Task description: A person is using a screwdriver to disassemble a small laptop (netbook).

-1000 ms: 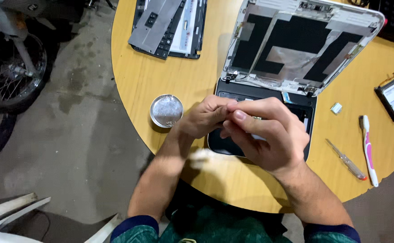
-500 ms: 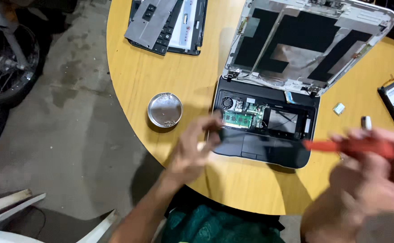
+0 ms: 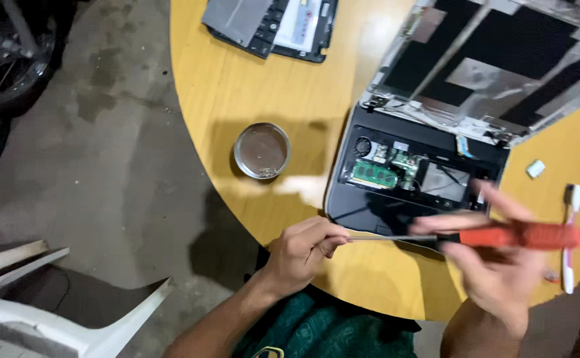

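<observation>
My right hand [image 3: 495, 272] grips a screwdriver [image 3: 502, 235] by its orange handle and holds it level above the table's near edge. The metal shaft points left, and my left hand [image 3: 300, 252] pinches its tip between the fingers. Just beyond the hands lies an opened laptop [image 3: 409, 176] with its keyboard removed, showing a fan, a green memory board and cables. Its bare screen lid [image 3: 495, 73] leans back. A small round metal tin [image 3: 262, 150] sits left of the laptop.
The round yellow wooden table [image 3: 270, 79] holds a detached keyboard panel [image 3: 270, 23] at the far edge, a toothbrush [image 3: 570, 232] and a small white piece [image 3: 535, 168] at the right. A white plastic chair [image 3: 38, 305] and a motorcycle wheel [image 3: 5, 59] stand on the concrete floor.
Both hands left the laptop base. My right hand picked up the orange screwdriver from the table's right side, and my left hand has now closed on its tip.
</observation>
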